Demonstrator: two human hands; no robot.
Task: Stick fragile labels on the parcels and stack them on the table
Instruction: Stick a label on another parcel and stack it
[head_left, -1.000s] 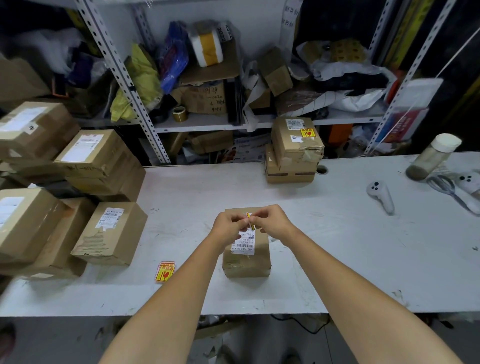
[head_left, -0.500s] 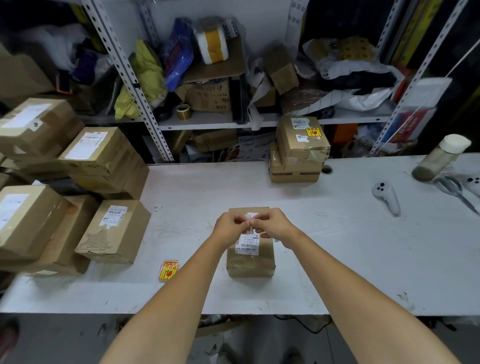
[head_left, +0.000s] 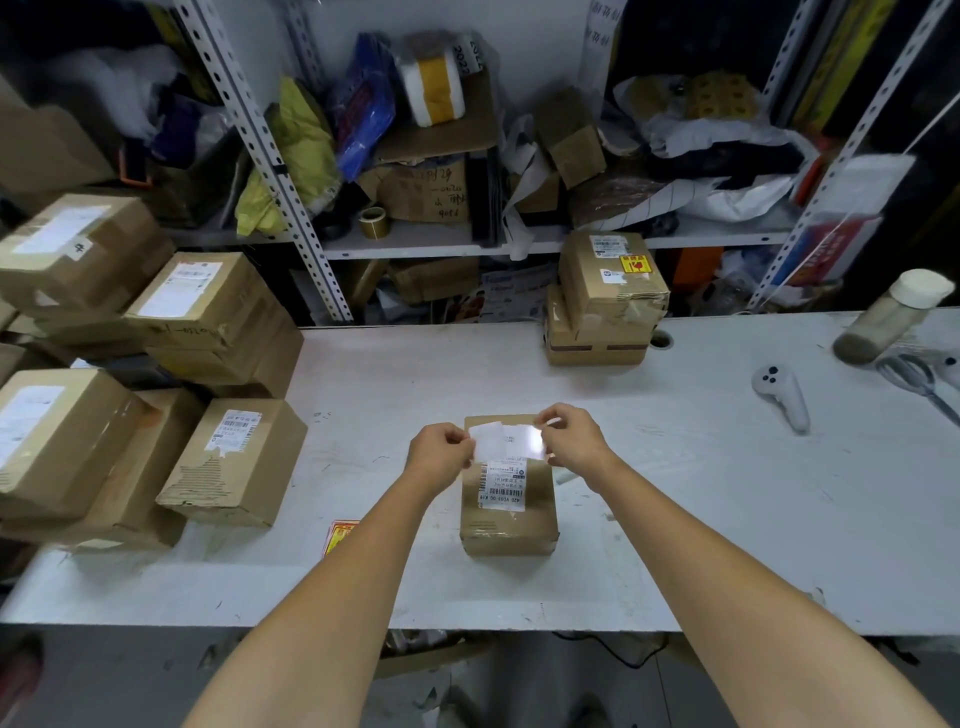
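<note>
Cluttered shelving backs the white tabletop. Brown parcels crowd its left edge, and a labelled stack sits at the far edge. My parcel lies near the middle of the front edge. Above it my left hand and right hand each pinch an end of a glossy white sheet, probably the label mid-peel. I'd keep it taut and land it clear of the barcode. The controller lies well apart on the right, and spare labels lie by the front edge.

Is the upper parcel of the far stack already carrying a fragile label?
Yes, the upper parcel shows a yellow and red label on its top face, next to its white shipping label.
</note>
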